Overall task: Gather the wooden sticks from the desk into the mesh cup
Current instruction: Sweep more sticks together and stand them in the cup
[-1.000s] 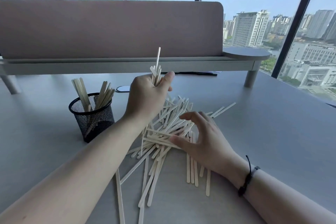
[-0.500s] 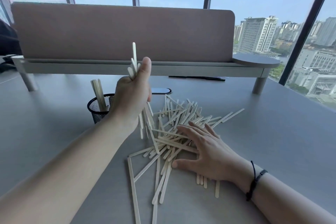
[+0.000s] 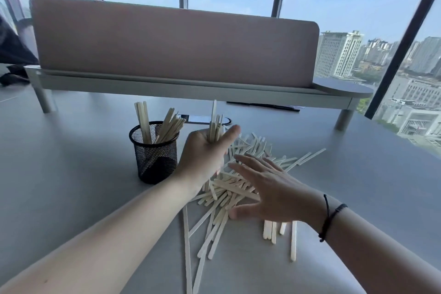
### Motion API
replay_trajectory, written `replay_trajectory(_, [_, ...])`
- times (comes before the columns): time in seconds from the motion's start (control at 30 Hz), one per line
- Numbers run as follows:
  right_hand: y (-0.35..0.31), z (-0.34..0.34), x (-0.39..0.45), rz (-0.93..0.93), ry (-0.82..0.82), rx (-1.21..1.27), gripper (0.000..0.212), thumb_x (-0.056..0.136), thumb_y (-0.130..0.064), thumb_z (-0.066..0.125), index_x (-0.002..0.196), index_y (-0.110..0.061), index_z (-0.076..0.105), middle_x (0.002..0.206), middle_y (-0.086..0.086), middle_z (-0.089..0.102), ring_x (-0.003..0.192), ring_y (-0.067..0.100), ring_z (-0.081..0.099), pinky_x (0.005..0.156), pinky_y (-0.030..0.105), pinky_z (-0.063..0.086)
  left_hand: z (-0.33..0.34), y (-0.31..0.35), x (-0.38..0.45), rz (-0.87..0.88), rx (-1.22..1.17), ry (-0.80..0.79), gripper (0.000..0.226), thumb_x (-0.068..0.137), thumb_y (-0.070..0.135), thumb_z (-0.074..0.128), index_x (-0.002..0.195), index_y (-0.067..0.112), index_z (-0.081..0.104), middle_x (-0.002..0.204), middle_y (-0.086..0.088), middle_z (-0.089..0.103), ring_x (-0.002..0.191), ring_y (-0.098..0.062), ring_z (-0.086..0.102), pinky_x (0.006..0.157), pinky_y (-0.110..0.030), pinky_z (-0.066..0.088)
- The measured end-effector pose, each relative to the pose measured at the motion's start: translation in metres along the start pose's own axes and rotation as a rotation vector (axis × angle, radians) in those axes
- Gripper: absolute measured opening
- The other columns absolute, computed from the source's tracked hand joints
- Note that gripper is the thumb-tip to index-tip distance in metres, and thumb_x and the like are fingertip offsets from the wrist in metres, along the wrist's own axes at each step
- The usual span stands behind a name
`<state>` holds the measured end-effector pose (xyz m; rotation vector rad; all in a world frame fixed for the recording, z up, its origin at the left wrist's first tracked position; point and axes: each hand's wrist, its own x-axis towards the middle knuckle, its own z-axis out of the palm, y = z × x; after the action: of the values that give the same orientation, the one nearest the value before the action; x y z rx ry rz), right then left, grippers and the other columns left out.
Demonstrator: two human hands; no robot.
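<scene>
A black mesh cup [image 3: 156,153] stands on the grey desk and holds several pale wooden sticks leaning against its rim. Just right of it, my left hand [image 3: 205,155] is shut on a bunch of upright sticks [image 3: 214,124], above the near edge of the pile. A loose heap of wooden sticks [image 3: 245,174] lies spread over the desk to the right of the cup. My right hand [image 3: 269,191] hovers flat over the heap with fingers spread, holding nothing, and hides part of it.
A long monitor shelf with a pink panel [image 3: 171,50] runs across the back of the desk on round legs. A phone [image 3: 198,119] lies flat behind the cup, and a dark pen [image 3: 262,105] rests under the shelf. Windows stand behind.
My left hand has lowered with its bunch of sticks, which now stand more upright beside the cup. My right hand has lifted off the pile and opened its fingers wider.
</scene>
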<state>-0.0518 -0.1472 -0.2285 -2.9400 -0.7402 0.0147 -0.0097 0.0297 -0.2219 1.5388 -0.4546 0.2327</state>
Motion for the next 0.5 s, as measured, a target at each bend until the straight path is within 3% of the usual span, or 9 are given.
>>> replay_trajectory(0.1, [-0.005,-0.002,0.012,-0.051,0.007,0.030,0.096,0.072,-0.083,0.056,0.151,-0.034,0.034,0.159,-0.011,0.032,0.145,0.012,0.027,0.121,0.033,0.020,-0.005,-0.009,-0.004,-0.017,0.058,-0.023,0.061,0.090,0.038,0.069,0.046,0.010,0.039,0.037,-0.001,0.034,0.032,-0.018,0.034,0.045,-0.027,0.035])
replay_trajectory(0.2, [-0.010,0.011,0.020,-0.074,0.067,0.129,0.077,0.076,-0.074,0.063,0.140,-0.032,0.049,0.138,-0.007,0.051,0.127,0.014,0.046,0.110,0.031,0.034,-0.009,-0.016,-0.007,0.007,0.159,0.050,0.066,0.093,0.034,0.067,0.048,-0.002,0.035,0.040,-0.008,0.033,0.037,-0.019,0.033,0.047,-0.027,0.031])
replay_trajectory(0.33, [-0.011,0.019,0.021,-0.095,0.131,0.182,0.069,0.076,-0.071,0.065,0.129,-0.028,0.052,0.124,-0.008,0.053,0.114,0.010,0.049,0.095,0.020,0.036,-0.007,-0.018,-0.005,0.031,0.184,0.179,0.061,0.096,0.029,0.063,0.044,0.009,0.038,0.035,0.006,0.033,0.031,-0.009,0.033,0.042,-0.020,0.029])
replay_trajectory(0.4, [-0.011,0.017,0.020,-0.100,0.146,0.166,0.076,0.074,-0.073,0.065,0.133,-0.028,0.050,0.123,-0.008,0.053,0.114,0.009,0.047,0.089,0.017,0.032,-0.005,-0.020,-0.003,0.033,0.173,0.197,0.059,0.096,0.028,0.063,0.045,0.008,0.039,0.035,0.006,0.034,0.032,-0.009,0.033,0.042,-0.021,0.030])
replay_trajectory(0.5, [-0.010,0.016,0.020,-0.089,0.142,0.156,0.084,0.069,-0.075,0.067,0.134,-0.025,0.050,0.125,-0.006,0.055,0.116,0.010,0.048,0.093,0.021,0.033,-0.005,-0.023,-0.003,0.045,0.142,0.194,0.063,0.096,0.029,0.063,0.049,0.000,0.035,0.041,-0.005,0.033,0.038,-0.016,0.032,0.046,-0.025,0.027])
